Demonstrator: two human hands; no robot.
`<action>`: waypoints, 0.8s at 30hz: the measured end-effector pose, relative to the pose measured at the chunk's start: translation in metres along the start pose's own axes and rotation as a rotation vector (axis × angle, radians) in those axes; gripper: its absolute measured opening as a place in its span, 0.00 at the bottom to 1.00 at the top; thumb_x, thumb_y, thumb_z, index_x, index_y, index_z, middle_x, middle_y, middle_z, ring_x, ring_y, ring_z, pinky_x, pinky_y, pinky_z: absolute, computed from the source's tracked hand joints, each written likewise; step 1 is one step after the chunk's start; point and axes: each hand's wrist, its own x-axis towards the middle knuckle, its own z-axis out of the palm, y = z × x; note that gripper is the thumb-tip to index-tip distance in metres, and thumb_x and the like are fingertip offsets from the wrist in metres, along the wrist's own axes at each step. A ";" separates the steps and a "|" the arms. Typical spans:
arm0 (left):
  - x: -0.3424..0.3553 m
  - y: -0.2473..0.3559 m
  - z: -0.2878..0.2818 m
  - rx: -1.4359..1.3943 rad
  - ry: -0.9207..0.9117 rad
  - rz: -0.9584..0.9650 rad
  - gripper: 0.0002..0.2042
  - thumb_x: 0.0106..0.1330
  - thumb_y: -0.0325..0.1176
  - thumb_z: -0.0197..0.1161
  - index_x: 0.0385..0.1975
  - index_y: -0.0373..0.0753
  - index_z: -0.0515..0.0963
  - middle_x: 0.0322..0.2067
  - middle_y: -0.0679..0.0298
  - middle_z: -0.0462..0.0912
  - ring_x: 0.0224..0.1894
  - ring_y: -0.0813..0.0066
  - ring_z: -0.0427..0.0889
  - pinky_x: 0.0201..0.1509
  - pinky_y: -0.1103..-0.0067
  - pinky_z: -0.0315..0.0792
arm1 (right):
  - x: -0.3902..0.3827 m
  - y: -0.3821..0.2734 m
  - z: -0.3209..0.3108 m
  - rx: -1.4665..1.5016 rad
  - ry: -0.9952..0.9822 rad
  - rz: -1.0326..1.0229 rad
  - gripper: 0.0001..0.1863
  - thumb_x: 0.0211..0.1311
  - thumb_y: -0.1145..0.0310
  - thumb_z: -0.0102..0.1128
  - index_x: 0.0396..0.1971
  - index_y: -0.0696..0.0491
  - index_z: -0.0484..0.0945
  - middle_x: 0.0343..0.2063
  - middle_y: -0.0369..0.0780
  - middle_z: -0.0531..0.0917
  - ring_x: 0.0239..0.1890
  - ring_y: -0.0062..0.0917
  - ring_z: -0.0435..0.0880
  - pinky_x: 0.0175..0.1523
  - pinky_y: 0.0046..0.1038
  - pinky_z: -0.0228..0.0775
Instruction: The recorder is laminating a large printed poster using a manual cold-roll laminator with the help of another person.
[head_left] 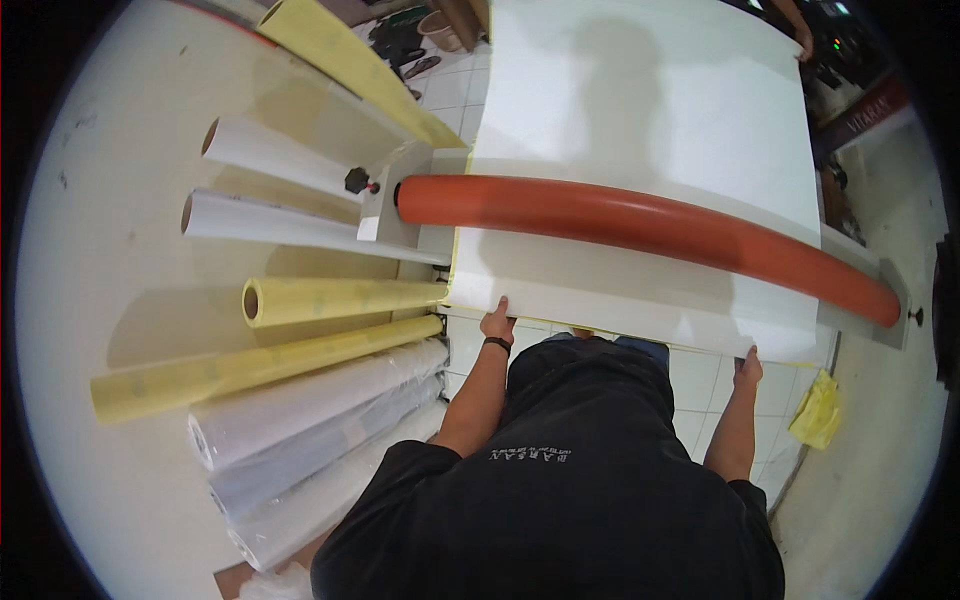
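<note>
A wide white sheet (660, 110) with a thin yellow edge lies over a flat bed and passes beneath a long orange-red roller (620, 215). Its near edge hangs toward my body. My left hand (497, 323) grips that edge near its left corner, thumb on top and fingers hidden underneath. Farther right, my right hand (747, 368) pinches the same edge, also with the thumb above. Both hands are on my side of the roller, apart from it.
A black knob (357, 181) juts from the roller's left bracket (385, 200). Leaning along the left wall are several rolls, including a yellow roll (260, 365) and a plastic-wrapped roll (320, 400). Crumpled yellow paper (817, 410) lies at right. Another person's hand (803, 42) is at the sheet's far right edge.
</note>
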 end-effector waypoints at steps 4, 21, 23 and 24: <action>-0.007 0.004 0.000 -0.048 -0.020 -0.017 0.18 0.59 0.31 0.69 0.43 0.29 0.71 0.42 0.55 0.78 0.44 0.59 0.79 0.46 0.63 0.77 | 0.001 -0.009 0.009 0.046 -0.026 0.010 0.20 0.63 0.61 0.62 0.44 0.63 0.74 0.42 0.45 0.80 0.43 0.35 0.82 0.44 0.34 0.80; -0.014 0.009 -0.001 -0.055 -0.068 0.012 0.15 0.65 0.33 0.62 0.47 0.32 0.72 0.43 0.57 0.78 0.44 0.61 0.80 0.48 0.65 0.77 | -0.001 -0.012 0.014 -0.033 -0.017 0.045 0.19 0.60 0.62 0.65 0.43 0.62 0.75 0.40 0.44 0.82 0.41 0.33 0.83 0.45 0.32 0.79; -0.013 0.007 0.001 -0.061 -0.081 0.009 0.15 0.65 0.33 0.62 0.46 0.32 0.72 0.43 0.57 0.78 0.43 0.61 0.80 0.48 0.65 0.77 | 0.004 -0.013 0.008 -0.004 -0.047 0.041 0.20 0.60 0.61 0.65 0.44 0.62 0.74 0.40 0.44 0.82 0.41 0.33 0.83 0.45 0.32 0.79; -0.009 0.007 -0.004 -0.065 -0.077 0.022 0.15 0.65 0.33 0.62 0.46 0.32 0.71 0.43 0.57 0.78 0.43 0.61 0.80 0.48 0.64 0.77 | -0.006 -0.010 0.018 0.029 -0.067 0.051 0.20 0.61 0.61 0.64 0.44 0.62 0.74 0.40 0.44 0.82 0.41 0.33 0.83 0.45 0.32 0.79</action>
